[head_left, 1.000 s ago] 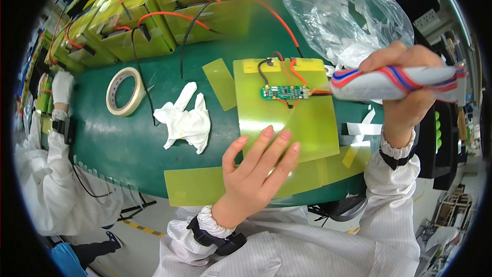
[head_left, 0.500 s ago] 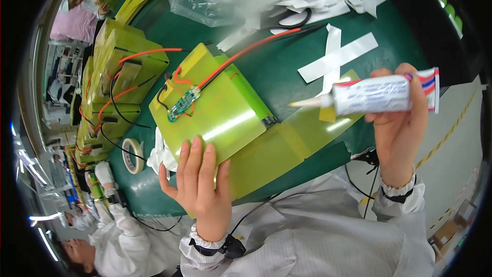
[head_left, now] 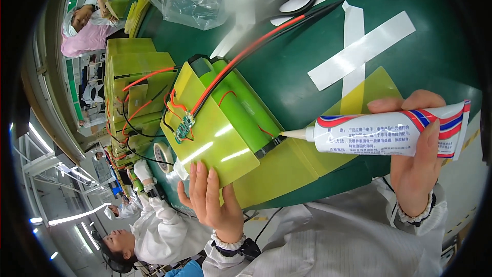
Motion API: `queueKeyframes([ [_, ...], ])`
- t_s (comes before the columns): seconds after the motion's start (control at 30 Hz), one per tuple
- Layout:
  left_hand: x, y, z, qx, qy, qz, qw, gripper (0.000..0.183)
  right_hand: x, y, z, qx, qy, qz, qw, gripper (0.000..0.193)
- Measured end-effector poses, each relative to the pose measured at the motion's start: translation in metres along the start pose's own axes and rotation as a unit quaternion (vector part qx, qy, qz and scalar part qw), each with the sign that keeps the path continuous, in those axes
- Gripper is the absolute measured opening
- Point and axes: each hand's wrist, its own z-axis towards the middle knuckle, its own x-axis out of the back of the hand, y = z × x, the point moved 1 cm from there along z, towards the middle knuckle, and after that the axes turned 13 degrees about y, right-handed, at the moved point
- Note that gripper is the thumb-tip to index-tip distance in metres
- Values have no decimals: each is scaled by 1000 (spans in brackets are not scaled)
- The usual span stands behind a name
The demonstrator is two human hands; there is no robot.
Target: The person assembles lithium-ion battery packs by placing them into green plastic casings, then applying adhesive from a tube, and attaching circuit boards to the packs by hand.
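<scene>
View from above of a dark green worktop (head_left: pixel 292 82), with directions told from the middle of the view. At the centre lies a battery pack of bright green cylindrical cells (head_left: pixel 246 110), partly covered by a flat, glossy, translucent yellow-green sheet (head_left: pixel 218 149). Toward nine o'clock, the sheet bears a small green circuit board (head_left: pixel 184 127) with thin red and black wires; a thick red-and-black cable (head_left: pixel 248 51) runs from it toward one o'clock.

At seven o'clock, the person's left hand (head_left: pixel 215 200) rests on the sheet's near edge, its fingers straightened and unclenched. Between three and four o'clock, the right hand (head_left: pixel 412 172) grasps a white squeeze tube with red and blue stripes (head_left: pixel 369 136), thumb and fingers wrapped about its rear half. The tube's tapered cream nozzle (head_left: pixel 296 134) points toward nine o'clock, its tip at the dark near end of a cell (whether they touch, I cannot tell).

A longer yellow-green strip (head_left: pixel 287 177) lies under the near side of the pack. Two crossed white strips (head_left: pixel 361 54) lie at two o'clock, a crumpled clear plastic bag (head_left: pixel 200 2) at eleven, stacked yellow-wrapped packs (head_left: pixel 136 72) between nine and ten, and a cream tape roll (head_left: pixel 163 156) at eight.
</scene>
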Motion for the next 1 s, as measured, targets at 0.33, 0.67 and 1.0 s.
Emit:
queueKeyframes([
  [0.33, 2, 0, 3, 5, -10, -10, 1000, 36, -6, 8, 0, -54, -31, 35, 997, 35],
  [0.67, 9, -3, 12, -5, -49, -53, 997, 34, 1, 18, 4, 63, -119, 70, 988, 39],
  [1.0, 12, -6, 14, -5, -60, -54, 997, 33, 1, 21, 1, 36, -140, 115, 983, 40],
])
